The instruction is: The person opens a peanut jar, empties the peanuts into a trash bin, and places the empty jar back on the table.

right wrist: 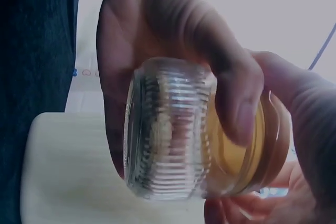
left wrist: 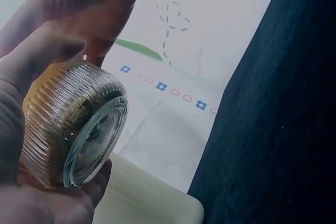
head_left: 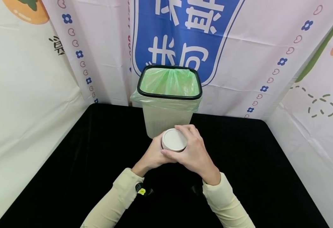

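Observation:
A ribbed clear-glass jar point(left wrist: 73, 114) with a white lid point(head_left: 175, 139) is held up in both hands, in front of the bin. My left hand point(head_left: 154, 154) grips the glass body, its thumb lying across the ribs in the right wrist view. My right hand point(head_left: 194, 152) curls round the lid, thumb on the near side and fingers on the far side. Brownish, yellow-tinted matter shows through the glass. The jar's thick base point(left wrist: 97, 142) faces the left wrist camera.
Behind the hands stands a pale bin point(head_left: 167, 117) with a black rim, lined with a green plastic bag point(head_left: 169, 81). It stands on a black-covered table point(head_left: 112, 139). Printed white cloth point(head_left: 109, 47) walls in the back and sides.

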